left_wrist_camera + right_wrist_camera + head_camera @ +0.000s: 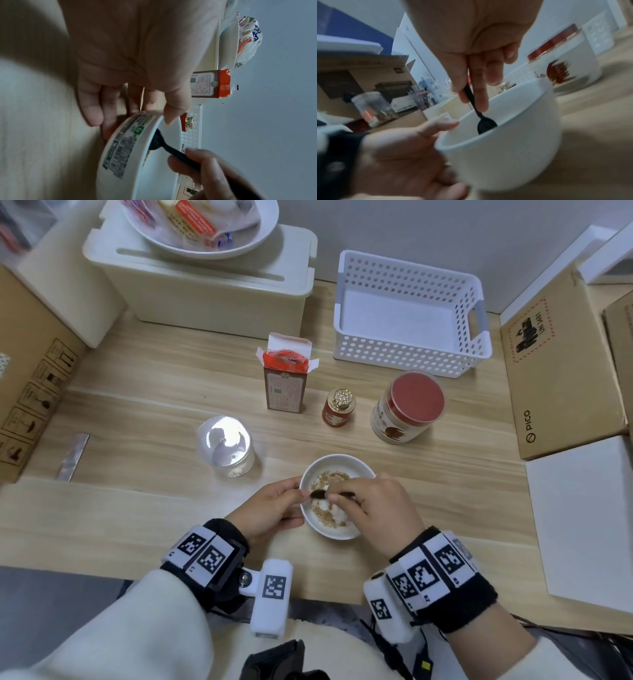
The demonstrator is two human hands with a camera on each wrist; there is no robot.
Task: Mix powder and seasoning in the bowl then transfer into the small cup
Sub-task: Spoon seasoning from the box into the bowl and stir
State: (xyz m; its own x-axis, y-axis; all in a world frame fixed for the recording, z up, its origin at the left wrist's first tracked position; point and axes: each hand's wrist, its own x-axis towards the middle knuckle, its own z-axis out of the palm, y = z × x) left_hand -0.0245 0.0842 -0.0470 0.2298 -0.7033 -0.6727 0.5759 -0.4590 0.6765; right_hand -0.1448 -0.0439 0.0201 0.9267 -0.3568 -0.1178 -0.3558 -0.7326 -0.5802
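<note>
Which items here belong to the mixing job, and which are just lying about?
In use: white bowl, held by left hand; black spoon, held by right hand; clear cup.
Lying about: white basket, cardboard box, large bowl of packets.

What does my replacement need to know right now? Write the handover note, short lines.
Left hand: grips the white bowl at its left rim, steadying it on the wooden table.
Right hand: pinches the black spoon, its tip down in the bowl.
Bowl contents: white powder with brown seasoning granules, still in separate patches.
Small clear cup: left of and behind the bowl, upright, not yet filled.
Opened red carton, small gold-capped bottle and red-lidded jar stand behind the bowl.
Done: both ingredients in the bowl.
Left: finish mixing, then transfer into the cup.
</note>
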